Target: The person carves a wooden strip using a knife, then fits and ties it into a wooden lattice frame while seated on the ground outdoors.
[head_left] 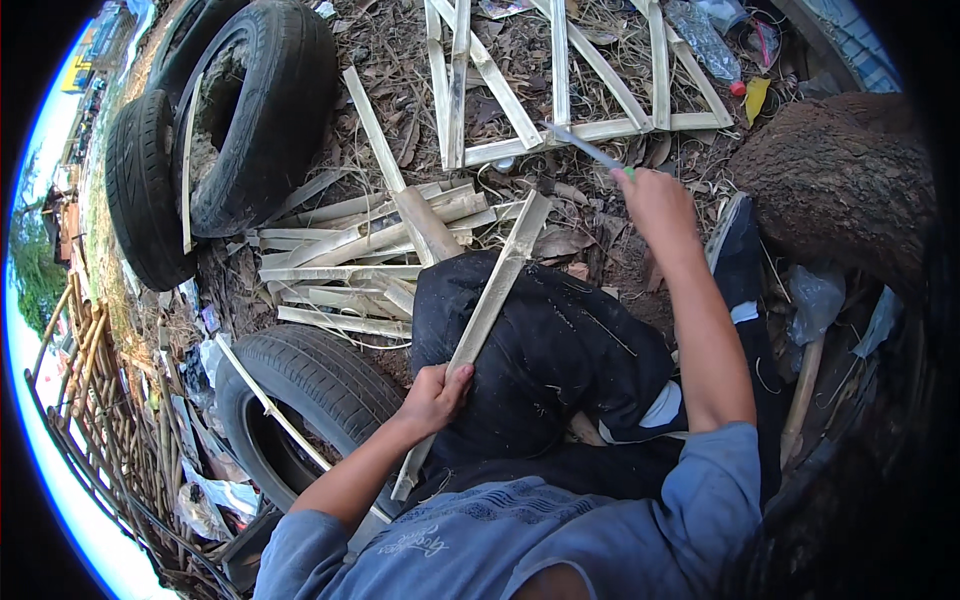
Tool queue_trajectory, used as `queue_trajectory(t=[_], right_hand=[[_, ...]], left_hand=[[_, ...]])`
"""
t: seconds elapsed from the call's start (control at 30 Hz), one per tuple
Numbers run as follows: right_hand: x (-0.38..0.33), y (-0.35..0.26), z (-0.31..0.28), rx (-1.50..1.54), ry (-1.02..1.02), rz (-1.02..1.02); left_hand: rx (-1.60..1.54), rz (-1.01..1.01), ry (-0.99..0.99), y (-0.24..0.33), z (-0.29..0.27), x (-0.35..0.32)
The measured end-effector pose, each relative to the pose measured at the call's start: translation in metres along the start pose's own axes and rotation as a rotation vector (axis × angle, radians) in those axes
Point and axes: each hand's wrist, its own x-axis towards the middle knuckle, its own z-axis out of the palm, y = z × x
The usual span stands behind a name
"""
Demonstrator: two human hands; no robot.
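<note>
"Gripping a split bamboo strip (pixel 500 285) in the left hand (pixel 437 397), toward the near left."

"Gripping how?"

"Closed right round the strip's nearer part, thumb along the upper face. Poking out on both sides of the fist: a shorter near end and a long stretch slanting far and right, over the black trousers (pixel 560 340)."

"Resting on the knee, or just above?"

"Cannot tell from this angle."

"And with the right hand (pixel 657 207)?"

"Holding a knife (pixel 590 150) by the green handle, fingers curled shut around it. Pointing the blade far and left, apart from the held strip, tip close to a row of laid-out strips (pixel 559 70). Touching them or not: cannot tell."

"Any writing?"

"Look near, at the grey-blue shirt (pixel 570 530): pale script lettering (pixel 425 545) on the chest, left side, beside a dark patterned band. On the near-left tyre (pixel 345 370), any sidewall markings too small to tell."

"And round about?"

"Lying left of the knee, a heap of bamboo pieces (pixel 350 245); at far left, more tyres (pixel 292 110). To the right, a thick trunk (pixel 840 170). At far right, a clear plastic bottle (pixel 702 42) with a red cap (pixel 738 88), just beside a yellow leaf (pixel 757 98)."
</note>
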Motion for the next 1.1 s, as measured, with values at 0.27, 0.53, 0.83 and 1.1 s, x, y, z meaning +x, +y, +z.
queue_trajectory(t=[0.27,0.53,0.83,1.1], right_hand=[[-0.053,-0.064,-0.028,0.348,-0.063,-0.389],[0.014,0.010,-0.009,0.165,0.021,0.068],[-0.077,-0.030,0.011,0.483,-0.039,-0.359],[-0.033,-0.019,0.052,0.318,0.079,-0.133]], left_hand=[[-0.124,-0.113,-0.161,0.012,-0.015,-0.001],[-0.113,-0.196,-0.235,0.023,-0.012,-0.003],[-0.085,-0.231,-0.261,0.027,-0.021,0.001],[-0.068,-0.272,-0.171,0.049,-0.015,0.004]])
